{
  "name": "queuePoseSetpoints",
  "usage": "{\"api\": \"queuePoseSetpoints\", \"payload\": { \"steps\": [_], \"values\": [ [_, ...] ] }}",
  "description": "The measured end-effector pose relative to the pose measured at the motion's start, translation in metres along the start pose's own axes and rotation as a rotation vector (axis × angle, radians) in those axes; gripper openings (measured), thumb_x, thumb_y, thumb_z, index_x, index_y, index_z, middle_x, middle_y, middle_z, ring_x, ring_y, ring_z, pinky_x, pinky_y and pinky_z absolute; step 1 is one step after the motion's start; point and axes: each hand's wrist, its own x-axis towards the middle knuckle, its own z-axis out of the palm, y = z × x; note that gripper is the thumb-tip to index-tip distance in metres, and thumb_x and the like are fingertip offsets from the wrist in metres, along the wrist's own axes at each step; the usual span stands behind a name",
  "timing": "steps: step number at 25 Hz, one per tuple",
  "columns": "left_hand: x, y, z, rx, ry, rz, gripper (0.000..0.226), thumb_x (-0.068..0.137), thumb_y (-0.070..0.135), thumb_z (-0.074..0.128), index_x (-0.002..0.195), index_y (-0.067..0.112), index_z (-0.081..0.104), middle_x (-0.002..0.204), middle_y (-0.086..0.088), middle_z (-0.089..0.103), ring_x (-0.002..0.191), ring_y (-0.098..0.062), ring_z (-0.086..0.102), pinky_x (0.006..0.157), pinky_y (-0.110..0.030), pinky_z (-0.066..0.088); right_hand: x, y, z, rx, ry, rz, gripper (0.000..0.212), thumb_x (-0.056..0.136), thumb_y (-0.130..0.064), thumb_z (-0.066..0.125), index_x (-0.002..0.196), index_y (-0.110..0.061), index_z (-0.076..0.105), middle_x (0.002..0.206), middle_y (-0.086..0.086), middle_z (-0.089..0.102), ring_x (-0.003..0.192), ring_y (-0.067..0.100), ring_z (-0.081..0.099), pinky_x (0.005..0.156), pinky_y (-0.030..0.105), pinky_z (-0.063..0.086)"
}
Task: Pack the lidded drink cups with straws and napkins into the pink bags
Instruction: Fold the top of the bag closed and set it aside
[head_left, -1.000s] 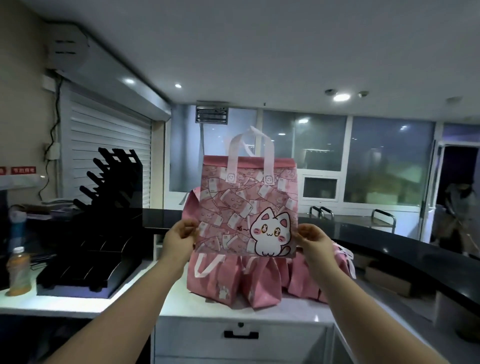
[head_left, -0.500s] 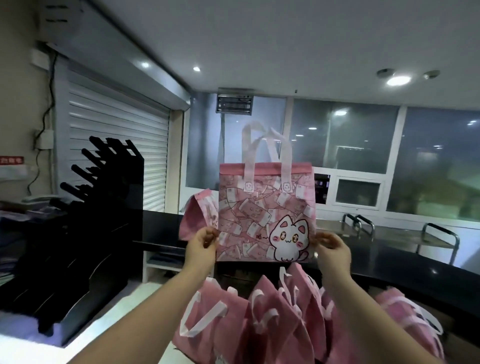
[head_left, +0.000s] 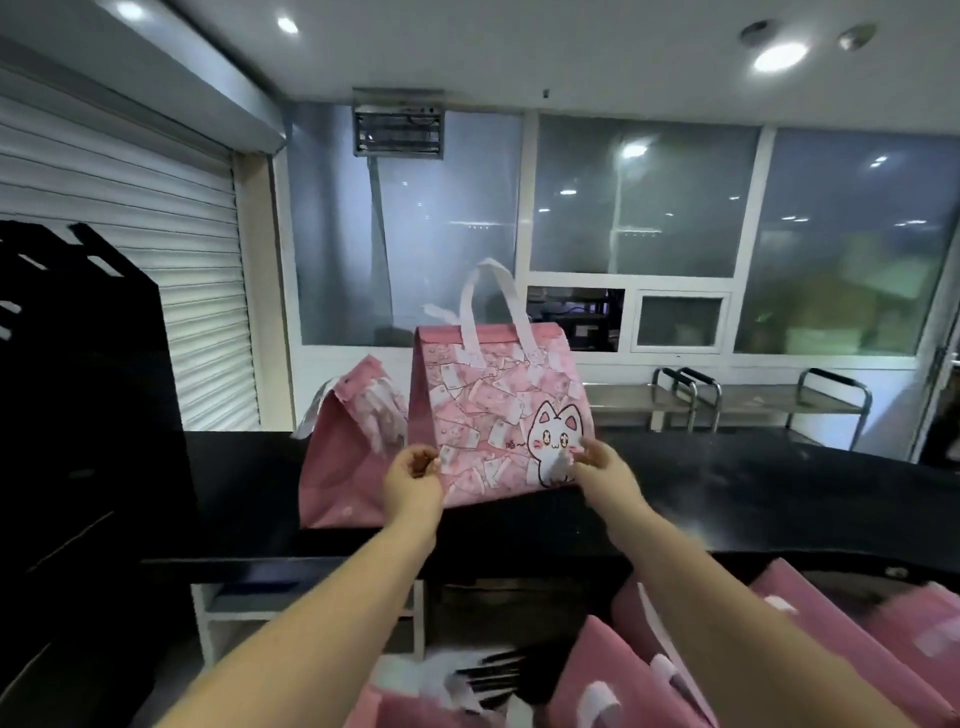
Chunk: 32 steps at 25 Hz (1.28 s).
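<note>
- We see the bag (head_left: 498, 415) upright in mid-frame over the black counter (head_left: 753, 499), its printed face with the white cat turned toward us.
- The left hand (head_left: 413, 475) pinches the bag's lower left edge, fingers curled against the thumb with the cloth between them.
- The right hand (head_left: 597, 462) pinches the lower right corner, its fingertips lying over the cat print.
- The bag thus stands above and between the two hands, which grip only its bottom corners. Both forearms reach up to it from the lower edge of the frame.
- Its bottom edge is level with the counter top; we cannot tell whether it rests there or hangs just above.
- The pale handles (head_left: 488, 306) rise from the top rim, one loop standing high and another drooping to the left.
- A second bag (head_left: 337, 467) stands on the counter just behind and to the left of the first, partly hidden by it and by the left hand. We cannot tell whether the two touch.
- A pile (head_left: 893, 639) of more pink bags lies below the counter at lower right, beside the right forearm, and it is blurred.
- At far left we see a black rack (head_left: 78, 415), with a white shutter (head_left: 145, 249) behind it.
- Beyond the counter are windows (head_left: 639, 208).
</note>
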Motion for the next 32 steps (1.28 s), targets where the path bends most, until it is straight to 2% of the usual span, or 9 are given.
{"api": "queuePoseSetpoints", "payload": {
  "steps": [3, 6, 10, 13, 17, 20, 24, 27, 32],
  "values": [
    [0.015, -0.034, 0.036, 0.083, -0.012, -0.039, 0.030, 0.086, 0.001, 0.059, 0.073, 0.028, 0.058, 0.076, 0.007, 0.063, 0.077, -0.018, 0.060, 0.068, -0.023, 0.042, 0.019, 0.031, 0.050, -0.036, -0.259, 0.130, 0.062, 0.091, -0.018, 0.060, 0.144, -0.038, 0.035, 0.131, -0.005, 0.046, 0.102, 0.009, 0.053, 0.078, 0.029, 0.046],
    [0.018, -0.069, 0.056, 0.136, -0.071, -0.103, 0.022, 0.088, 0.005, 0.060, 0.078, 0.025, 0.061, 0.077, 0.009, 0.063, 0.070, -0.010, 0.058, 0.057, -0.015, 0.040, 0.042, 0.052, 0.072, 0.023, -0.341, 0.187, 0.060, 0.098, -0.025, 0.052, 0.150, -0.036, 0.023, 0.136, -0.007, 0.040, 0.116, 0.010, 0.045, 0.089, 0.027, 0.036],
    [0.025, -0.091, 0.057, 0.197, -0.235, 0.026, 0.026, 0.085, 0.002, 0.066, 0.085, 0.028, 0.065, 0.086, 0.009, 0.068, 0.082, -0.009, 0.063, 0.074, -0.015, 0.047, 0.076, 0.052, 0.068, 0.081, -0.261, 0.229, 0.062, 0.099, -0.040, 0.044, 0.153, -0.027, 0.015, 0.155, 0.002, 0.027, 0.139, 0.023, 0.031, 0.101, 0.029, 0.027],
    [0.051, -0.087, 0.052, 0.212, -0.054, 0.094, 0.041, 0.086, 0.001, 0.064, 0.109, 0.033, 0.054, 0.115, 0.007, 0.058, 0.104, -0.011, 0.057, 0.095, -0.027, 0.046, 0.088, 0.050, 0.073, 0.094, -0.145, 0.135, 0.073, 0.089, -0.046, 0.060, 0.148, -0.030, 0.022, 0.151, 0.002, 0.032, 0.134, 0.025, 0.039, 0.100, 0.032, 0.033],
    [0.077, -0.083, 0.055, 0.339, -0.195, 0.025, 0.074, 0.083, -0.001, 0.064, 0.147, 0.016, 0.030, 0.139, 0.000, 0.044, 0.127, -0.013, 0.043, 0.100, -0.016, 0.028, 0.081, 0.071, 0.094, -0.162, -0.057, 0.028, 0.086, 0.064, -0.054, 0.075, 0.136, -0.037, 0.031, 0.141, 0.002, 0.033, 0.126, 0.027, 0.041, 0.103, 0.050, 0.042],
    [0.068, -0.096, 0.044, 0.313, -0.160, 0.109, 0.061, 0.077, 0.008, 0.076, 0.129, 0.019, 0.048, 0.123, 0.000, 0.053, 0.109, -0.008, 0.053, 0.088, -0.013, 0.040, 0.081, 0.083, 0.089, -0.074, -0.062, -0.038, 0.067, 0.073, -0.045, 0.076, 0.129, -0.037, 0.040, 0.131, -0.001, 0.045, 0.114, 0.019, 0.051, 0.090, 0.041, 0.052],
    [0.058, -0.098, 0.029, 0.320, -0.096, 0.150, 0.042, 0.070, 0.015, 0.083, 0.098, 0.025, 0.054, 0.098, 0.005, 0.056, 0.084, -0.005, 0.055, 0.070, -0.008, 0.039, 0.082, 0.084, 0.085, -0.102, -0.084, -0.060, 0.021, 0.085, -0.030, 0.069, 0.099, -0.025, 0.054, 0.095, 0.000, 0.063, 0.082, 0.015, 0.064, 0.063, 0.028, 0.053],
    [0.061, -0.094, 0.025, 0.333, -0.084, 0.098, 0.029, 0.070, 0.014, 0.083, 0.078, 0.017, 0.056, 0.075, 0.005, 0.061, 0.067, -0.006, 0.055, 0.057, -0.012, 0.040, 0.081, 0.085, 0.089, -0.263, -0.066, -0.104, 0.018, 0.086, -0.036, 0.067, 0.092, -0.026, 0.054, 0.091, -0.004, 0.063, 0.080, 0.012, 0.063, 0.068, 0.035, 0.056],
    [0.051, -0.110, 0.002, 0.471, -0.099, 0.029, 0.027, 0.076, 0.010, 0.079, 0.067, 0.020, 0.055, 0.066, 0.005, 0.060, 0.063, -0.010, 0.054, 0.057, -0.021, 0.039, 0.067, 0.101, 0.073, -0.426, -0.097, -0.084, 0.017, 0.084, -0.022, 0.070, 0.087, -0.018, 0.054, 0.085, -0.004, 0.061, 0.077, 0.015, 0.059, 0.065, 0.031, 0.050]
  ]
}}
